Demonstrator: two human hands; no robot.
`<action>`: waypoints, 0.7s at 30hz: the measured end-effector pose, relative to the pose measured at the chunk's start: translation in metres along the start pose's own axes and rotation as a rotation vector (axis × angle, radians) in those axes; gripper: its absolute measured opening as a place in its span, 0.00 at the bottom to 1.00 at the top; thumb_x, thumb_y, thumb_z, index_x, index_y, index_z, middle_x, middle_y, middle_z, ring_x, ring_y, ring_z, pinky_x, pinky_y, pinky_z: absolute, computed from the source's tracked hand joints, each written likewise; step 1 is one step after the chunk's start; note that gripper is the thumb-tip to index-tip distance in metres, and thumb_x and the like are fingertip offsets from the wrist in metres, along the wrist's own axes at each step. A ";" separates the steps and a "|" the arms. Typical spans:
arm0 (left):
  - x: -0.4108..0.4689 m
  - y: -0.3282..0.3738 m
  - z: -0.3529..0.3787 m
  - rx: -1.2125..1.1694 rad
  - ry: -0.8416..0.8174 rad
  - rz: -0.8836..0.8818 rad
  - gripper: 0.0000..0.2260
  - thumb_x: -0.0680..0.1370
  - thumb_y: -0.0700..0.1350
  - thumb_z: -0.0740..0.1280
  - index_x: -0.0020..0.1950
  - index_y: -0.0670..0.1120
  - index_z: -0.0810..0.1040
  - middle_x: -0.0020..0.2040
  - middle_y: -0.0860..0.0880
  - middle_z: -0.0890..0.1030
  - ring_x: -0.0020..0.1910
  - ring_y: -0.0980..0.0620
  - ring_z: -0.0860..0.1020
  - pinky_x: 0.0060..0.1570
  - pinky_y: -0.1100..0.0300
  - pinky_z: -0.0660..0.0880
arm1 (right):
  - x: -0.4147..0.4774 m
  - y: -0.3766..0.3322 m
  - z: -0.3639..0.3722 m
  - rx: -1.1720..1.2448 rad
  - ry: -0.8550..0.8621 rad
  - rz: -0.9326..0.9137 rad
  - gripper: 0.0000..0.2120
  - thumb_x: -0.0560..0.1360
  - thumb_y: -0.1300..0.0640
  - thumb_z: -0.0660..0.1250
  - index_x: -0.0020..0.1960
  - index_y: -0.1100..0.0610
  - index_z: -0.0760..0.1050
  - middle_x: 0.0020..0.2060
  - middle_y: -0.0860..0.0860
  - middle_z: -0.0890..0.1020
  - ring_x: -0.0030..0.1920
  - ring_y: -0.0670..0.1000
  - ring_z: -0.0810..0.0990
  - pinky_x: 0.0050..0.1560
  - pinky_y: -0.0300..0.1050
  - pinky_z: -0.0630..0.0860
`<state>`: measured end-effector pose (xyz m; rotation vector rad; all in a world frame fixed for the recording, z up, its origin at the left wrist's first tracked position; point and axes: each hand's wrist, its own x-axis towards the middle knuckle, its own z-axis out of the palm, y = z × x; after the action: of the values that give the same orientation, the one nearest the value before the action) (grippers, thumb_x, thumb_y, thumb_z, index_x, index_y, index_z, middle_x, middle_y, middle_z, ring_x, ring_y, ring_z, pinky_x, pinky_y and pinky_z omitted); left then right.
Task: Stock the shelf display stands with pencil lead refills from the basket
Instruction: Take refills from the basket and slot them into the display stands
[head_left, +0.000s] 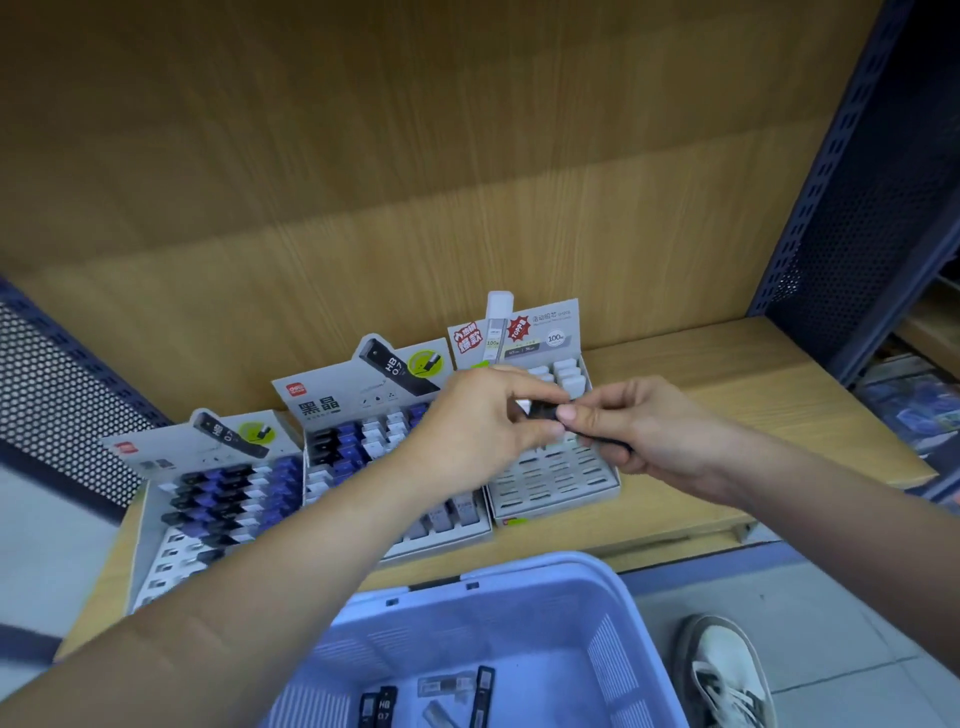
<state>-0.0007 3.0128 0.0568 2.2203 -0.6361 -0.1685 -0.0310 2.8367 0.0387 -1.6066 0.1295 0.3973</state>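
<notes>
Hands (480, 423) (644, 434) together on black refill (543, 411)

The shelf (737, 379) is taken up at left and centre by three display stands set close side by side: the left stand (171, 525), the middle stand (340, 457) and the right stand (550, 486). The wooden back panel (415, 182) is screened low down by their upright back cards (363, 384). Bare shelf is left to the right of the right stand, as far as the perforated side post (852, 208). The left end is closed by a perforated panel (57, 395). Open air is left above the slots. The right stand's rear rows are covered by the left hand (483, 431) and right hand (644, 431), whose fingers are joined on a black refill (543, 411). The front of the middle stand is crossed by the left forearm (291, 566). Below the shelf edge, the basket (524, 603) is open from above.
</notes>
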 end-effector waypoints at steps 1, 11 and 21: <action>-0.005 0.002 -0.011 -0.013 0.029 -0.043 0.10 0.70 0.41 0.76 0.46 0.54 0.83 0.37 0.60 0.81 0.31 0.59 0.74 0.38 0.66 0.72 | -0.003 -0.011 0.006 -0.055 -0.032 -0.003 0.12 0.75 0.51 0.70 0.46 0.62 0.79 0.24 0.47 0.73 0.23 0.44 0.62 0.25 0.36 0.55; -0.073 0.015 -0.099 -0.280 0.180 -0.239 0.10 0.69 0.35 0.75 0.49 0.44 0.84 0.36 0.45 0.82 0.32 0.52 0.76 0.42 0.60 0.75 | -0.016 -0.092 0.068 -0.159 -0.142 -0.101 0.08 0.75 0.62 0.72 0.51 0.55 0.76 0.32 0.53 0.77 0.25 0.45 0.71 0.21 0.34 0.62; -0.124 -0.004 -0.138 -0.451 0.293 -0.314 0.04 0.72 0.35 0.72 0.45 0.42 0.82 0.38 0.44 0.83 0.38 0.52 0.80 0.43 0.60 0.79 | -0.008 -0.085 0.148 0.197 -0.184 -0.086 0.03 0.74 0.61 0.71 0.42 0.58 0.78 0.30 0.51 0.76 0.28 0.44 0.71 0.26 0.32 0.66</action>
<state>-0.0622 3.1688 0.1358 1.8423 -0.0722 -0.1270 -0.0373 2.9886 0.1177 -1.3698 -0.0396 0.4489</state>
